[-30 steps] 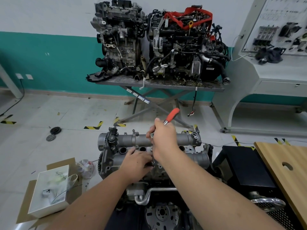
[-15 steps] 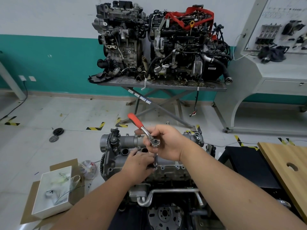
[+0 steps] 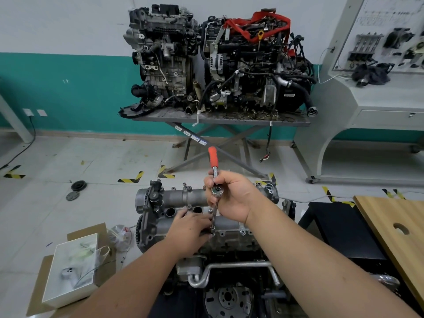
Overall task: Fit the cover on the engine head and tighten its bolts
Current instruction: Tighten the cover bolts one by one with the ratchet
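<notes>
Ratchet [image 3: 215, 173] (red handle pointing away) gripped at its head by right hand [image 3: 231, 198], extension running down to a bolt on cover [image 3: 183, 198] atop engine head [image 3: 231, 237]. Left hand [image 3: 188, 230] rests fingers-flat on cover.

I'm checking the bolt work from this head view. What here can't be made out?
- Bolt under the ratchet extension: hidden by the socket and the left hand.
- Cover middle: hidden behind the right hand.
- How tight any bolt is: not visible.
- Wall panel lettering: too small, cut off at the right edge.
</notes>
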Available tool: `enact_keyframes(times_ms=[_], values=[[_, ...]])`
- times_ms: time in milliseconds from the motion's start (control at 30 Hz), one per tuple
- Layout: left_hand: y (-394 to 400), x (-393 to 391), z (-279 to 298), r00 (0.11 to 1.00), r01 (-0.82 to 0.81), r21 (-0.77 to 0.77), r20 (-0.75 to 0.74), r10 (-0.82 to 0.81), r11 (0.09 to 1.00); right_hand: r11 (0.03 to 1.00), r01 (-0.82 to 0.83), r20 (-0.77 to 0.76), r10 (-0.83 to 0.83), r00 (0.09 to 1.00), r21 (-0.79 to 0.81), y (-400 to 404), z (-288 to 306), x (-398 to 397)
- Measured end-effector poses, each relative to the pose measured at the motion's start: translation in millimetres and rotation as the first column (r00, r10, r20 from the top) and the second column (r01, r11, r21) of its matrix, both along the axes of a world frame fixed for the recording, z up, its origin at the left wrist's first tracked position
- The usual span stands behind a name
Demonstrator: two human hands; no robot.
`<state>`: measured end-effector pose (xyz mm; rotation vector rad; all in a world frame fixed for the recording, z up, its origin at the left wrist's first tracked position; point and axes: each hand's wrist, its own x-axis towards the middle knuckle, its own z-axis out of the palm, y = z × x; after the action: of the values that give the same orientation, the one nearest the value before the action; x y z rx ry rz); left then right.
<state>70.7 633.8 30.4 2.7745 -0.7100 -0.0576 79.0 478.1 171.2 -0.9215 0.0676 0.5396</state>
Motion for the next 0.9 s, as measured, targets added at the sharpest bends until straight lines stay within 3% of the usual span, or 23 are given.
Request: enact_keyframes(times_ms=[300,467,567,733,800,900], values=[[-1,0,1,0.999,-0.015,0.02,-0.034,0.016,1.0,0.964,0.263,-0.143,-0.256,0.956,0.036,9,-8,-4],[-2,-1,4,0.999,-0.015,0.016,-0.041,0.016,1.0,0.89,0.449,-0.08,-0.444,0.893,0.076,15,-10,-13],[-2,-2,6,0.999,-0.016,0.003,-0.044,0.016,1.0,0.836,0.548,0.159,-0.541,0.826,-0.005,26,-18,-25],[-4,-3,10,0.998,-0.018,0.004,-0.055,0.018,1.0,0.766,0.589,0.555,-0.382,0.739,-0.258,24,-38,-36],[-3,-3,10,0.999,-0.023,-0.012,-0.049,0.022,1.0,0.709,0.629,0.727,-0.243,0.643,-0.318,20,-45,-38],[-2,-4,11,0.999,-0.002,-0.054,-0.035,0.0,0.999,0.632,0.734,0.921,-0.08,0.382,-0.249,16,-55,-38]])
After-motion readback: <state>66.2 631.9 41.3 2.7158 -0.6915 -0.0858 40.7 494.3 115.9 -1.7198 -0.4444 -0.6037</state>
